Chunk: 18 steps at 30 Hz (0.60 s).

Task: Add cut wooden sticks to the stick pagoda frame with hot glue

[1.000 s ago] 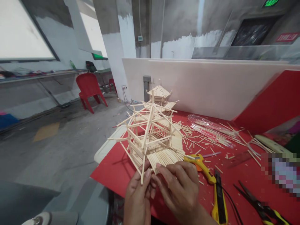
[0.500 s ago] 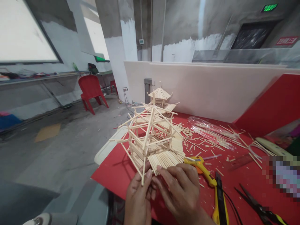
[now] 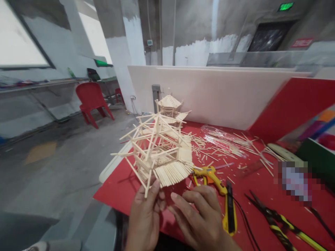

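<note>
A pavilion model built of thin wooden sticks [image 3: 157,150] stands at the table's near left part, its frame bare on the left and one roof panel [image 3: 174,172] covered with sticks side by side. My left hand [image 3: 146,209] grips the model's near lower corner between thumb and fingers. Just right of it, below the panel's edge, my right hand [image 3: 201,216] is apart from the model, fingers bent and slightly spread, with nothing visible in it. A yellow glue gun [image 3: 214,179] lies beyond the right hand, and a yellow and black utility knife [image 3: 230,209] lies beside that hand.
Behind stands a second stick pavilion [image 3: 170,104]. Loose sticks and a plastic bag of sticks [image 3: 225,141] cover the red table's [image 3: 120,188] far right. Scissors [image 3: 272,216] lie at the right. A white board [image 3: 209,94] closes off the back; a red chair [image 3: 91,101] stands left.
My right hand has come away from the roof panel's edge, toward me and down. My left hand keeps its hold. The whole view has shifted slightly to the right.
</note>
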### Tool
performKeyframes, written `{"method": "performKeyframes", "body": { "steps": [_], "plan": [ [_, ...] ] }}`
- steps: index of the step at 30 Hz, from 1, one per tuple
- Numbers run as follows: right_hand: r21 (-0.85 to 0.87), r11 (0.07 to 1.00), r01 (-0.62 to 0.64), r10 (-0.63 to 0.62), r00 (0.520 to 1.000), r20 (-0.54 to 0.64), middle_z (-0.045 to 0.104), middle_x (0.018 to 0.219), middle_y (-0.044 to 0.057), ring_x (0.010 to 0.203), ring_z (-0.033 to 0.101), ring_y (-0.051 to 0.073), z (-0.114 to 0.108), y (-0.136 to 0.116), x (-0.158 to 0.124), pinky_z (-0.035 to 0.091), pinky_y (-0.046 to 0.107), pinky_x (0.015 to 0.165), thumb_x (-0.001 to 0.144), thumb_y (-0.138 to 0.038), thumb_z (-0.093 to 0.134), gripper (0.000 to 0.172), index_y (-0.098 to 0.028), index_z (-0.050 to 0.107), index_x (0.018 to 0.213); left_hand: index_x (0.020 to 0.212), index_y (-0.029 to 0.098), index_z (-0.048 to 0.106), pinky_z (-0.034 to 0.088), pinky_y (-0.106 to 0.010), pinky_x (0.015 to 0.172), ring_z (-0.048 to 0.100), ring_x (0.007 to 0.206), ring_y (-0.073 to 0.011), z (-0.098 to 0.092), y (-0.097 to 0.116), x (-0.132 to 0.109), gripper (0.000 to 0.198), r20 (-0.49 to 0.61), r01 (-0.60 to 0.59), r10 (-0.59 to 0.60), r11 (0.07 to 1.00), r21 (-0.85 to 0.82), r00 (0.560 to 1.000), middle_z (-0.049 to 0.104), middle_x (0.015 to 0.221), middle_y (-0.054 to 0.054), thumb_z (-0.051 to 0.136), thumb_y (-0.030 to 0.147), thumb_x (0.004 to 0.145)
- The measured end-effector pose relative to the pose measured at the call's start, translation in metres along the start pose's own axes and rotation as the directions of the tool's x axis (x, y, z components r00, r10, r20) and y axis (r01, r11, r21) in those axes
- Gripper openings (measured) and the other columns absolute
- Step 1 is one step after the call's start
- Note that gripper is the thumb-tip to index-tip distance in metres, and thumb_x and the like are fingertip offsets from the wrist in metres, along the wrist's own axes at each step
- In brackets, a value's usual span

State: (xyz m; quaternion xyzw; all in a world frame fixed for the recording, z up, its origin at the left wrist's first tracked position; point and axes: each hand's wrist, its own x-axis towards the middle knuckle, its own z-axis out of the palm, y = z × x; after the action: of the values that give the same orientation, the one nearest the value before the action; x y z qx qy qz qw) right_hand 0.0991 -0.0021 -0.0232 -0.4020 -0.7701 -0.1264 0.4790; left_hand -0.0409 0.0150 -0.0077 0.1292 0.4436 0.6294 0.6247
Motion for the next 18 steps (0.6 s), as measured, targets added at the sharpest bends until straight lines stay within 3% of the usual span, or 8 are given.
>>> {"method": "performKeyframes", "body": {
  "steps": [8,11,12,14,18],
  "plan": [
    [-0.005,0.996,-0.084,0.084,0.996,0.031,0.066,0.09,0.005,0.085,0.054,0.019,-0.033,0.01,-0.017,0.043,0.037,0.078,0.086,-0.017,0.062,0.028,-0.016,0.065,0.114,0.088,0.019,0.071,0.05,-0.013,0.049,0.059,0.056,-0.0071,0.013,0.003,0.004,0.019,-0.087,-0.065,0.075,0.992,0.109,0.993,0.066,0.075,0.005,0.078,0.014,0.071],
    [-0.161,0.963,-0.216,0.231,0.969,0.085,0.066,0.091,0.004,0.085,0.055,0.018,-0.039,0.032,-0.031,0.042,0.036,0.079,0.088,-0.02,0.059,0.027,-0.021,0.065,0.114,0.084,0.019,0.071,0.048,-0.013,0.047,0.06,0.058,-0.0076,0.016,0.004,0.004,0.015,-0.095,-0.084,0.095,0.99,0.11,0.991,0.066,0.074,0.005,0.077,0.011,0.072],
    [-0.25,0.925,-0.286,0.324,0.937,0.128,0.066,0.092,0.004,0.086,0.056,0.019,-0.041,0.042,-0.037,0.042,0.035,0.079,0.088,-0.021,0.057,0.028,-0.023,0.065,0.115,0.082,0.019,0.071,0.048,-0.014,0.047,0.06,0.058,-0.0079,0.017,0.004,0.004,0.015,-0.094,-0.089,0.099,0.991,0.105,0.991,0.066,0.073,0.005,0.077,0.011,0.071],
    [-0.442,0.796,-0.413,0.541,0.813,0.216,0.065,0.099,0.006,0.091,0.057,0.021,-0.045,0.066,-0.046,0.043,0.034,0.08,0.085,-0.021,0.056,0.035,-0.023,0.064,0.119,0.082,0.019,0.07,0.047,-0.014,0.046,0.06,0.057,-0.008,0.017,0.004,0.003,0.016,-0.096,-0.094,0.102,0.992,0.089,0.99,0.065,0.07,0.006,0.077,0.01,0.07],
    [-0.565,0.651,-0.506,0.725,0.636,0.266,0.066,0.098,0.015,0.088,0.061,0.027,-0.048,0.106,-0.059,0.041,0.034,0.069,0.079,-0.017,0.055,0.03,-0.013,0.066,0.107,0.086,0.018,0.07,0.045,-0.015,0.045,0.059,0.056,-0.0082,0.013,0.002,0.003,0.025,-0.078,-0.094,0.1,0.993,0.075,0.992,0.064,0.066,0.005,0.08,0.011,0.065]
  ]
}}
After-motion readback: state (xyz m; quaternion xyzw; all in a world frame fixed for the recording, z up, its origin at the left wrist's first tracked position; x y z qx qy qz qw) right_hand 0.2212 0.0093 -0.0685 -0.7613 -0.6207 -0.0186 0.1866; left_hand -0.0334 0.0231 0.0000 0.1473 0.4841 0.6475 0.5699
